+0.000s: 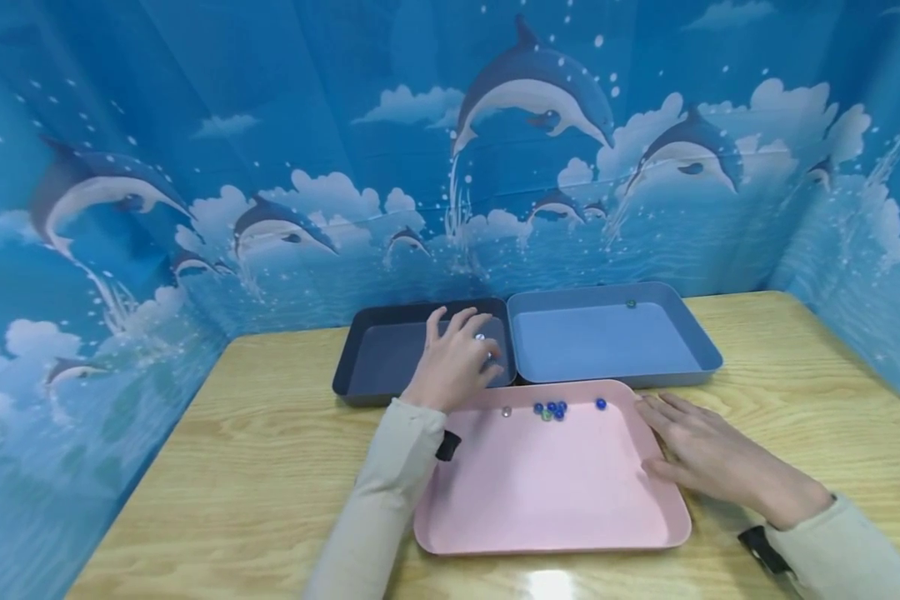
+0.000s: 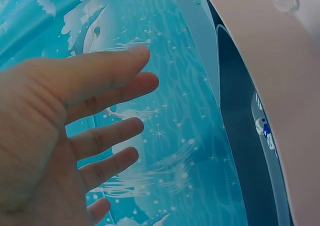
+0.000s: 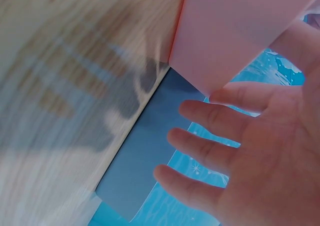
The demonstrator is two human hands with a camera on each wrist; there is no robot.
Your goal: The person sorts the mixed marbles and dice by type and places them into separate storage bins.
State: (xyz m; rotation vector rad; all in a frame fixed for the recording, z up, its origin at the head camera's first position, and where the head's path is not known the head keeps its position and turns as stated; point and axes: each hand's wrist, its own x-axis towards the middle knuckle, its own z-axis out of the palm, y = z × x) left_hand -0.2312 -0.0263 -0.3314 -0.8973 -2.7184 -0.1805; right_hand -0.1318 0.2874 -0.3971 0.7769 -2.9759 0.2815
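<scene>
My left hand [image 1: 456,360] hangs over the dark tray [image 1: 378,350] with its fingers apart and loosely bent. Nothing sits between its thumb and fingers in the left wrist view. White and blue marbles [image 2: 264,128] lie in the dark tray, partly hidden by the hand in the head view. The pink tray [image 1: 555,500] stands nearest me. Along its far side are several blue marbles [image 1: 552,407], a greenish marble [image 1: 547,414], a clear marble [image 1: 506,412] and a lone blue marble [image 1: 601,404]. My right hand [image 1: 708,446] rests on the pink tray's right rim, fingers relaxed.
A blue tray [image 1: 607,342] stands right of the dark one, behind the pink tray, with a green marble [image 1: 631,304] at its far side. All three trays are on a wooden table [image 1: 270,475]. A dolphin-print curtain [image 1: 390,167] hangs along the table's back.
</scene>
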